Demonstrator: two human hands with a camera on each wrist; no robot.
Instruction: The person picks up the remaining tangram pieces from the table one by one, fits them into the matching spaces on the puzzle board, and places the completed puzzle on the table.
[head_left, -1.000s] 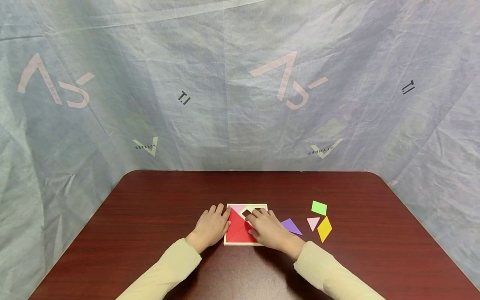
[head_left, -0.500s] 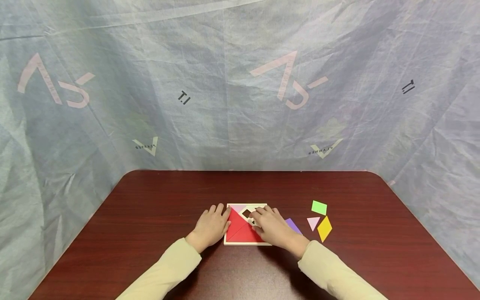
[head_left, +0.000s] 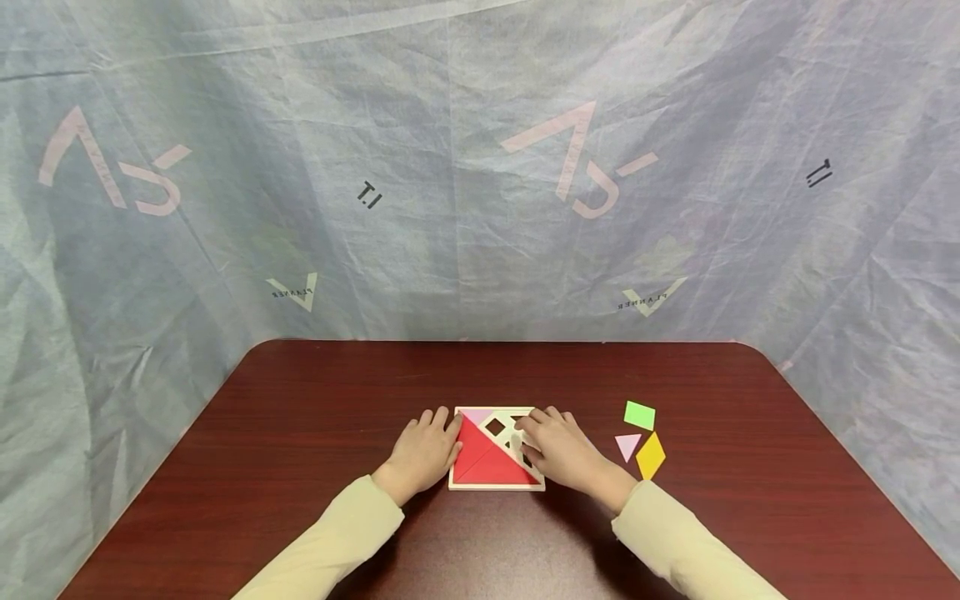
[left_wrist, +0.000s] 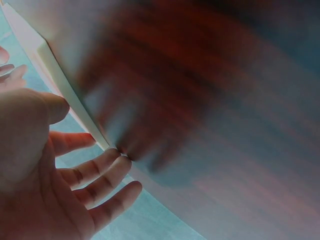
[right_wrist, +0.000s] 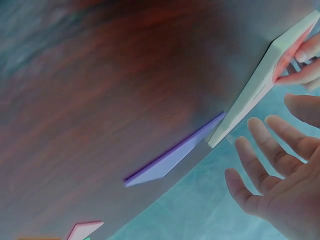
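A tangram tray [head_left: 497, 487] with a pale frame lies on the table. Two red triangles [head_left: 487, 462] fill its left and near parts, and a pink piece [head_left: 475, 414] sits at its far left corner. Dark cut-outs show in the pale right part. My left hand [head_left: 422, 452] rests along the tray's left edge, fingers extended. Over the right side of the tray is my right hand [head_left: 567, 450], fingers loosely bent and nothing between them. Beside the tray lies a purple piece [right_wrist: 175, 152], seen in the right wrist view but hidden behind my right hand in the head view.
To the right on the table [head_left: 337, 383] lie a green rectangular piece [head_left: 640, 415], a small pink triangle [head_left: 627, 446] and a yellow parallelogram [head_left: 651, 456]. A grey cloth [head_left: 480, 250] hangs behind the table.
My right hand has slid rightward across the tray, uncovering the red triangle and several cut-outs while covering the purple piece in the head view. My left hand has stayed put.
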